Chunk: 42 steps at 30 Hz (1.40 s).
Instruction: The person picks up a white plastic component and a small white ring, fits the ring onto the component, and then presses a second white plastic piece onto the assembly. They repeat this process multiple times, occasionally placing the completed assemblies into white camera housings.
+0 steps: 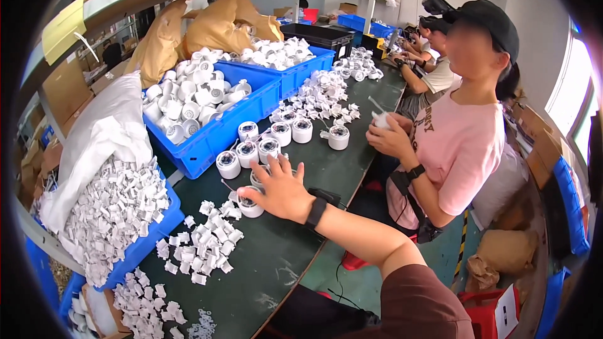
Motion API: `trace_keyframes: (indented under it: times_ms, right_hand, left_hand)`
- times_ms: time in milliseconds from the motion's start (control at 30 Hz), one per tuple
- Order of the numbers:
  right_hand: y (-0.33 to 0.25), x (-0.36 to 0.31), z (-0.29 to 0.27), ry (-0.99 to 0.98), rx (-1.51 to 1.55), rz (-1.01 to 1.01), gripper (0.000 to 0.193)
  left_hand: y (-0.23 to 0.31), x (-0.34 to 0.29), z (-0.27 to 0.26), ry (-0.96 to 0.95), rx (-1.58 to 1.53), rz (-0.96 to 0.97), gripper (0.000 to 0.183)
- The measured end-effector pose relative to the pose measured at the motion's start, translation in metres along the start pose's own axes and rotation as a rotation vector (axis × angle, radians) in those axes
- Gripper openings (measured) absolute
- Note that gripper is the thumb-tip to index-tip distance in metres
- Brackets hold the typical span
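My right hand, with a black band at the wrist, reaches in from the lower right over the dark green table. Its fingers are spread, palm down, over the near end of a cluster of white round housings. Under my thumb and palm is one white round housing, partly covered by the hand; whether I touch it I cannot tell. Beyond my fingertips stand more such housings with dark and metallic parts in their tops. One housing stands apart to the right. My left hand is out of view.
A pile of small white plastic clips lies nearby. Blue bins hold white cups; another blue bin at left overflows with clips. Across the table, a co-worker in pink holds a white part. Dark cable lies beside my wrist.
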State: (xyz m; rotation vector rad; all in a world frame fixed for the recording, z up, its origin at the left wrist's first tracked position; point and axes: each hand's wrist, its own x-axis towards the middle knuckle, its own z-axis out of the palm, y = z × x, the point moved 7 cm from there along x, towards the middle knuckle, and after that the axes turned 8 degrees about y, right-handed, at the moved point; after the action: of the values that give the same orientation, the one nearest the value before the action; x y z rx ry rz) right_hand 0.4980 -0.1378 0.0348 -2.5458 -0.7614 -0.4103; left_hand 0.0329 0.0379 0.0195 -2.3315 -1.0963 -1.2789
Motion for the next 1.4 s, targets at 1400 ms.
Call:
trace_keyframes:
  times_ms: [1400]
  right_hand:
    - [-0.181,-0.205,-0.027,-0.389,1.215,-0.564,0.060]
  left_hand:
    - [0.101,-0.028,0.004,-0.376,-0.992,-0.228,0.052]
